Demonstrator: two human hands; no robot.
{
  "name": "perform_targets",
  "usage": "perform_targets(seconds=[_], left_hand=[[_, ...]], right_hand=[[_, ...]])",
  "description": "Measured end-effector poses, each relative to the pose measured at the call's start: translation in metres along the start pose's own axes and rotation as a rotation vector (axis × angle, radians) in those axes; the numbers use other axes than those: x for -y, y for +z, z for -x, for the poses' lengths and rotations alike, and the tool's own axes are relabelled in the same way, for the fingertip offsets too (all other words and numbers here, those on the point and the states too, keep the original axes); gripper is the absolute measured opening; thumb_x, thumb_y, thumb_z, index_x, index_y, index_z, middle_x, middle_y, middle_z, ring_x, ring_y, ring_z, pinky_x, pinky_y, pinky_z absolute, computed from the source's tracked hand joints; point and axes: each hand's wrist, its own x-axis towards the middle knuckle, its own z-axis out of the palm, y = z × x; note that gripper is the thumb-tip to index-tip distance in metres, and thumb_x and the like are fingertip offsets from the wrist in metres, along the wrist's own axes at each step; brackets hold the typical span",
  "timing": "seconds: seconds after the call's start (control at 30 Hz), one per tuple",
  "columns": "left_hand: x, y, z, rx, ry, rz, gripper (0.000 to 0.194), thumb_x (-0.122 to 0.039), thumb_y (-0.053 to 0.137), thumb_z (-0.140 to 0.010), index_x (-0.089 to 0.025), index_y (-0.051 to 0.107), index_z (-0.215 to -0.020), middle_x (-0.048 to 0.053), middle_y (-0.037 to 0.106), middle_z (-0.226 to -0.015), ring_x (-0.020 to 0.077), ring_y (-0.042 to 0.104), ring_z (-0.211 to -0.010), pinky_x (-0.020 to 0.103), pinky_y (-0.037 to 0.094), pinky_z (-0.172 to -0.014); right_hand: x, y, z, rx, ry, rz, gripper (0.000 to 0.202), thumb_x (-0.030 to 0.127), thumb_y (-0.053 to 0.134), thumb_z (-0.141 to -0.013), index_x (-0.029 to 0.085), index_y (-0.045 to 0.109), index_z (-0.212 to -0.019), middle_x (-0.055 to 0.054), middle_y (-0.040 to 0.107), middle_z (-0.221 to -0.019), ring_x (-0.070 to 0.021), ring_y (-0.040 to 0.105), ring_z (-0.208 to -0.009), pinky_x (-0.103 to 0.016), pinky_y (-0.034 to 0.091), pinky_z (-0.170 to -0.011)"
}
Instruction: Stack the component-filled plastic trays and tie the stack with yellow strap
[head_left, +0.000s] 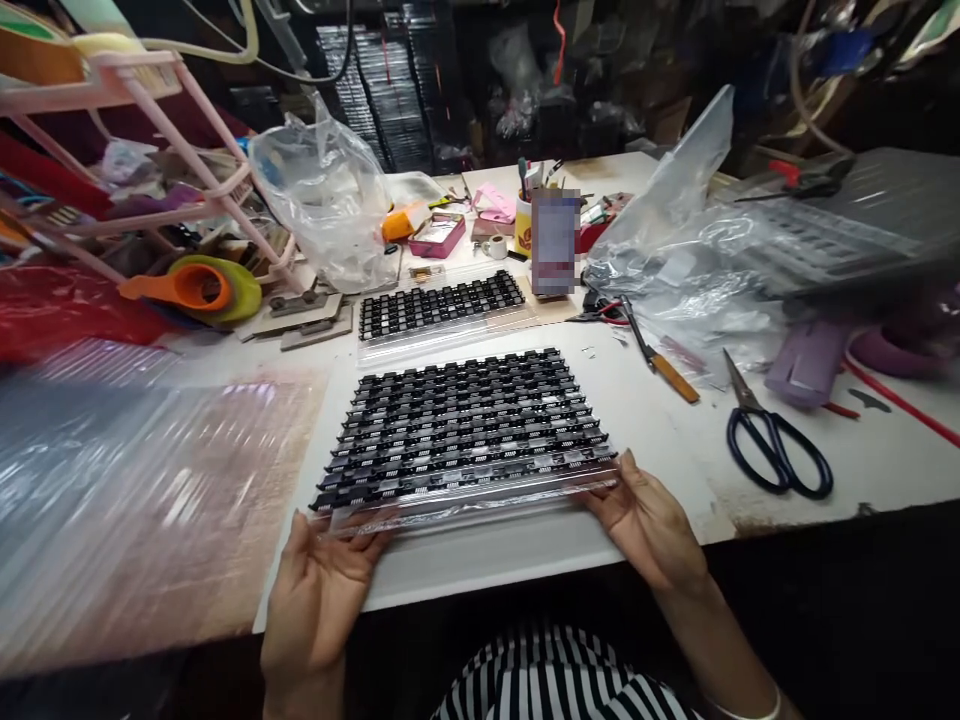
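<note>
A clear plastic tray [465, 510] filled with rows of small black parts [465, 420] lies in front of me, its near edge between my hands. My left hand [322, 590] grips the near left corner, thumb on top and fingers under it. At the near right corner my right hand [645, 520] holds the same tray, its fingertips partly hidden beneath. Behind it, a second clear tray [450, 335] with similar black parts rests on the white table [675, 440].
Dark-handled scissors [776, 450] and an orange-handled tool [671, 378] lie at the right. Clear plastic sheets [150, 490] cover the left side. A pink rack [225, 190], plastic bags [330, 200] and a pen cup [523, 225] stand farther back.
</note>
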Motion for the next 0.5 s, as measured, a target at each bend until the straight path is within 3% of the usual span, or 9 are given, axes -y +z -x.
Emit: perform_targets(seconds=[0.2, 0.5], left_hand=[[-0.0023, 0.0081, -0.0008, -0.181, -0.046, 0.065, 0.043, -0.032, 0.025, -0.093, -0.028, 0.057, -0.12, 0.007, 0.07, -0.104, 0.0318, 0.066, -0.092, 0.049, 0.057, -0.073], [-0.0033, 0.0061, -0.0026, -0.108, -0.053, 0.088, 0.043, -0.033, 0.025, -0.094, -0.033, 0.05, -0.128, 0.004, 0.066, -0.113, 0.0306, 0.065, -0.095, 0.048, 0.057, -0.074]], right_hand=[[0.0005, 0.0007, -0.0009, -0.002, -0.011, 0.005, 0.029, 0.038, 0.051, -0.092, 0.015, 0.069, -0.09, -0.008, 0.07, -0.093, -0.019, 0.064, -0.088, -0.035, 0.052, -0.083], [0.0028, 0.0034, 0.0002, -0.01, -0.023, -0.01, 0.026, 0.037, 0.056, -0.089, 0.016, 0.068, -0.08, -0.005, 0.071, -0.087, -0.0171, 0.065, -0.084, -0.034, 0.053, -0.082]])
